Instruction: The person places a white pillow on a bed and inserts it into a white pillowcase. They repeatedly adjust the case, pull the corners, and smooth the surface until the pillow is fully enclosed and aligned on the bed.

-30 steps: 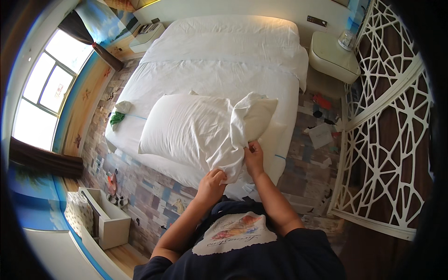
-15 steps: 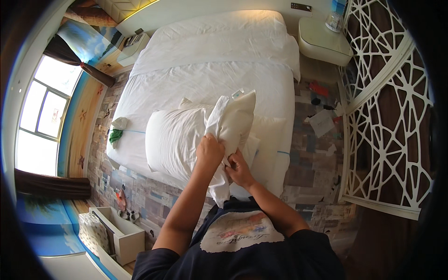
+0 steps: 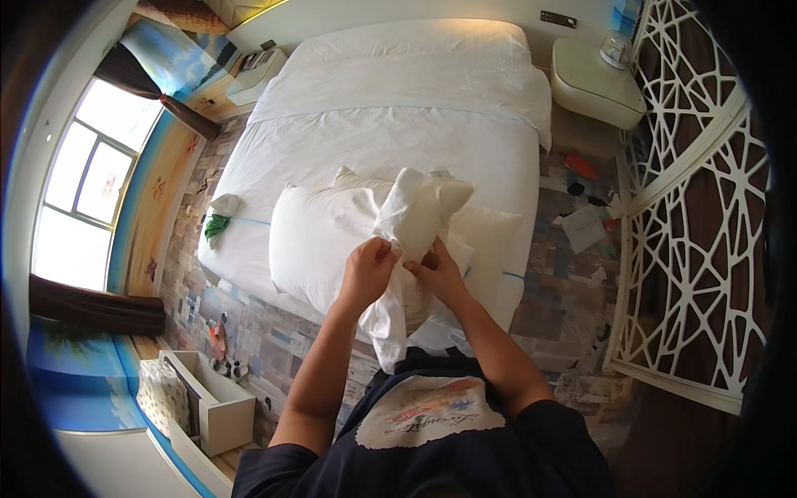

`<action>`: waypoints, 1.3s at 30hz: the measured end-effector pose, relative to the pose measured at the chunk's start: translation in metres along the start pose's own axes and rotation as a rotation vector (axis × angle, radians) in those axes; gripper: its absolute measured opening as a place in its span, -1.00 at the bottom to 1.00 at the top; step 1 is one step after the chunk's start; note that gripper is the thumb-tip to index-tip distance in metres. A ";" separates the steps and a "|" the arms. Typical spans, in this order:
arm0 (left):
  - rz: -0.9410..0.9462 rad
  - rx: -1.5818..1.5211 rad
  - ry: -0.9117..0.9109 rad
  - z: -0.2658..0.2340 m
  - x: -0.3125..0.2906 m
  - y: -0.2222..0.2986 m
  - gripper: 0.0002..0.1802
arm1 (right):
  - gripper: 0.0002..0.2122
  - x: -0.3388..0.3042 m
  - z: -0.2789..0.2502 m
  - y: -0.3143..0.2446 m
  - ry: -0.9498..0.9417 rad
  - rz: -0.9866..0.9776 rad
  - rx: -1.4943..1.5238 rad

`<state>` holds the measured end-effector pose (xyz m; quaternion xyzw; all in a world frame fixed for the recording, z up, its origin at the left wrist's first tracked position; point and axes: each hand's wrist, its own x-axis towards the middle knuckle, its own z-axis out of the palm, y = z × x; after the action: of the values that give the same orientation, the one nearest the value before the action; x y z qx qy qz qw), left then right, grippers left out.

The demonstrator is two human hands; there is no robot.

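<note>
A white pillow lies partly inside a white pillowcase near the foot of the bed, its bare end sticking out to the right. My left hand is closed on the pillowcase's open edge, whose loose cloth hangs down toward my shirt. Close beside it, my right hand pinches the near side of the pillow's bare end; its fingertips are partly hidden. Another white pillow lies flat to the right, partly covered.
The white-sheeted bed fills the middle. A green cloth lies at its left edge. Nightstands, one at right, flank the head. Papers litter the floor beside a white lattice screen. An open drawer stands lower left.
The pillow's bare end has tipped over and sits lower, leaning right. My hands have moved slightly apart, the right one a little up. The whole view has shifted slightly.
</note>
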<state>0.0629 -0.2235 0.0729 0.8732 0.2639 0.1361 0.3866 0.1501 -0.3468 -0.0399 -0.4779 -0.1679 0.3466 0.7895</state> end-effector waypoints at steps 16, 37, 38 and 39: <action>-0.330 -0.988 -0.053 0.045 -0.006 -0.040 -0.81 | -0.80 -0.013 -0.028 -0.021 0.307 -0.363 -0.756; -0.136 -0.198 0.060 0.081 0.005 -0.066 -0.68 | -0.79 0.012 -0.002 -0.039 0.024 -0.232 -0.774; -0.263 -0.364 0.041 0.077 0.009 -0.049 -0.67 | -0.78 0.010 0.005 -0.035 0.059 -0.293 -0.743; -0.392 -0.529 0.022 0.071 0.010 -0.032 -0.66 | -0.78 0.006 0.010 -0.032 0.042 -0.393 -0.888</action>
<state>0.0910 -0.2432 0.0024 0.6735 0.3867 0.1321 0.6160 0.1611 -0.3461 -0.0075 -0.7346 -0.3707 0.0761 0.5631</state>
